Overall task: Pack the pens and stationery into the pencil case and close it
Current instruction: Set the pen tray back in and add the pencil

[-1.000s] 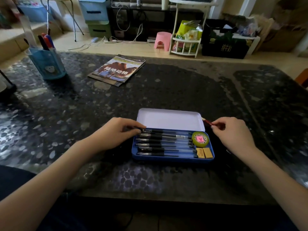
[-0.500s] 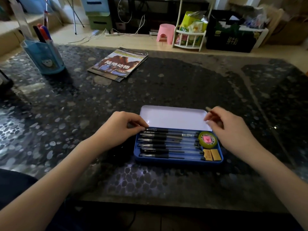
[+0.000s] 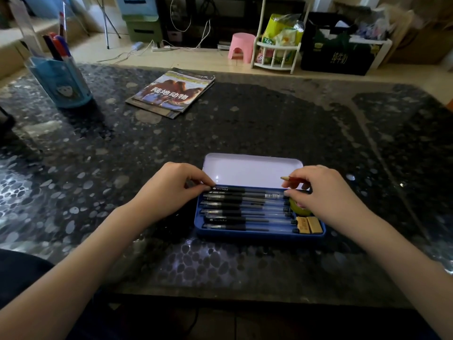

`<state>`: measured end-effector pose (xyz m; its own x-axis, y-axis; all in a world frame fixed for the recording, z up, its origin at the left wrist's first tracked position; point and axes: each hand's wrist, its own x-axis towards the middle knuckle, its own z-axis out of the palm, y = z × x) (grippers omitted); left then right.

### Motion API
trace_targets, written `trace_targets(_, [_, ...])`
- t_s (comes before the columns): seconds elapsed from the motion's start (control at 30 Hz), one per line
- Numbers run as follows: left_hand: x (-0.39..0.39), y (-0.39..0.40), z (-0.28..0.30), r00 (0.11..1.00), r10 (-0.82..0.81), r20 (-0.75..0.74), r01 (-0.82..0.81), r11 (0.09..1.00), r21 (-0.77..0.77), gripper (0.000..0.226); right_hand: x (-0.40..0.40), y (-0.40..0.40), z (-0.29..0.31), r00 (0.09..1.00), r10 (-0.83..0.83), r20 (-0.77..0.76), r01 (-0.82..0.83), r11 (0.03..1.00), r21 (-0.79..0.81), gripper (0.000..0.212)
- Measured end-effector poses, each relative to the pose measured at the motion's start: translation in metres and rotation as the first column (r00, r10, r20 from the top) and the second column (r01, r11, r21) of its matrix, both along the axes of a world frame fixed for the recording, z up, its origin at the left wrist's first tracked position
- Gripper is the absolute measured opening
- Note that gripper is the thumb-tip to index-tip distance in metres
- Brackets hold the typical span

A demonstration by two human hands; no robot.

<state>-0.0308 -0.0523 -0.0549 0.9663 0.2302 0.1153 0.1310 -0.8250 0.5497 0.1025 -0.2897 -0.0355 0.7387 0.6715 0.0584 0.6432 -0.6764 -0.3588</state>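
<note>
The blue pencil case [image 3: 259, 235] sits open on the dark bench [image 3: 245, 123], near the front edge. Its white lid [image 3: 252, 169] leans back. Inside, a row of black pens [image 3: 245, 209] lies side by side. Two small tan erasers [image 3: 308, 225] sit in the right front corner. A green round thing [image 3: 295, 209] peeks out from under the right hand [image 3: 323, 192].

The left hand [image 3: 169, 190] touches the left end of the top pen with its fingertips pressed together, as if to hold it straight. The right hand pinches a pencil [image 3: 288, 178] and holds it just over the back of the case, point to the left.

This looks like the last bit of packing. Next, the pencil needs to go down flat beside the pens, so nothing sticks up. Then both hands must come out, and the lid can fold down and shut.
</note>
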Motion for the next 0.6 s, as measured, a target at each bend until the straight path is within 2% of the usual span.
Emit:
trace_targets(0.13, [0.0,0.0,0.0,1.0,-0.003,-0.005,0.003,1.0,0.009,0.017,0.001,-0.001,0.002,0.998,-0.019,0.056,0.021,0.999,-0.034,0.011])
trace_targets(0.23, [0.001,0.001,0.0,1.0,-0.001,-0.017,0.002,1.0,0.014,0.017,0.0,0.0,0.004,0.996,-0.022,0.089,0.031,0.994,-0.102,0.002])
trace_targets(0.37, [0.001,-0.001,0.001,1.0,-0.002,-0.025,0.002,1.0,0.026,0.017,-0.004,0.002,0.005,0.993,-0.008,0.115,0.027,0.986,-0.162,0.013])
trace_targets(0.5, [0.001,-0.001,0.002,0.999,0.001,-0.038,0.0,1.0,0.015,0.017,-0.007,0.006,0.002,0.999,-0.027,0.04,0.03,0.995,-0.09,0.012])
trace_targets(0.6, [0.0,-0.001,0.004,0.999,0.003,-0.045,-0.003,1.0,-0.003,0.018,-0.01,0.008,-0.001,0.998,-0.041,0.04,0.043,0.997,-0.064,0.008])
